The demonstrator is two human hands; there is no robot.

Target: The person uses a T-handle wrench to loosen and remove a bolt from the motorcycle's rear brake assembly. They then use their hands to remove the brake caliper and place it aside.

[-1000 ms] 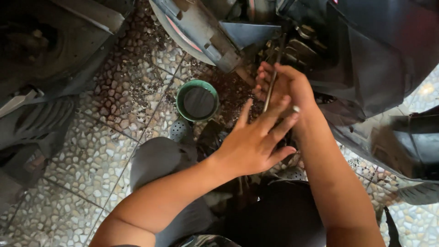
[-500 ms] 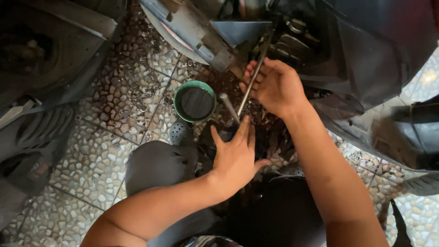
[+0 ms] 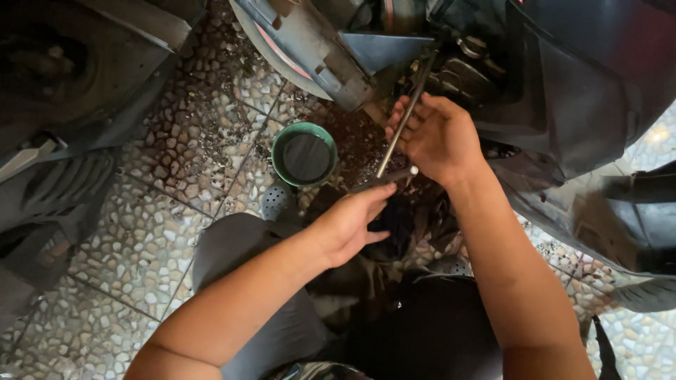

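A long metal T-handle wrench [image 3: 401, 127] runs up into the underside of a dark scooter [image 3: 563, 77]. My right hand [image 3: 436, 137] cups the wrench's shaft near its upper half. My left hand [image 3: 352, 222] holds the crossbar at the bottom end, fingers curled over it. Dark oily rags [image 3: 405, 225] lie under both hands. A green bowl [image 3: 304, 156] with dark liquid stands on the floor just left of the wrench.
Pebble-patterned floor tiles [image 3: 176, 162] spread to the left. Grey scooter body panels [image 3: 49, 169] lie at the far left. A grey exhaust or cover [image 3: 310, 42] hangs at the top. My knees in grey and black trousers [image 3: 239, 260] fill the bottom.
My left hand dropped from the shaft and closed on the crossbar at the bottom. My right hand slid up along the shaft toward the scooter's underside.
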